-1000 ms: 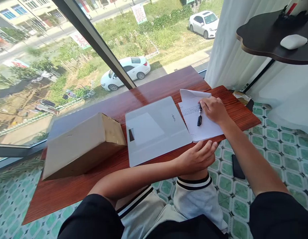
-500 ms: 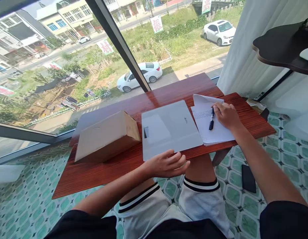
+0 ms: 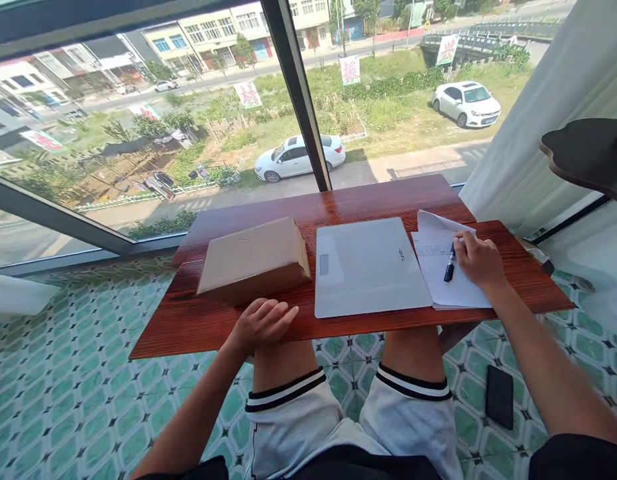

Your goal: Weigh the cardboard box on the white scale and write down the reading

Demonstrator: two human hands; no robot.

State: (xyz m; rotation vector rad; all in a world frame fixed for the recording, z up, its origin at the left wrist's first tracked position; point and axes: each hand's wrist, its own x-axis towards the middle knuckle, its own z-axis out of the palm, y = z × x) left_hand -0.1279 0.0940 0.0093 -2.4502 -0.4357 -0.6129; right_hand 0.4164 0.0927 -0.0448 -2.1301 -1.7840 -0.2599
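My right hand [image 3: 481, 261] rests on the sheets of paper [image 3: 448, 290], its fingertips closed on the upper end of a black marker pen [image 3: 449, 265]. The pen's dark end points down towards me over the paper, near a few rows of small writing. My left hand [image 3: 264, 324] holds nothing; its fingers are loosely stretched at the table's front edge, just in front of a brown cardboard box [image 3: 256, 253]. A flat, light grey digital scale [image 3: 371, 273] with a small display window lies between the box and the paper.
Everything stands on a reddish-brown wooden table [image 3: 163, 333] against a large window. A dark wavy-edged shelf [image 3: 588, 157] juts in at the right beside a white curtain [image 3: 523, 147]. A black phone [image 3: 499, 397] lies on the green tiled floor.
My left hand has moved left, from the front edge of the scale to the table edge by the box. My right hand stays at the pen and paper. The camera view has shifted.
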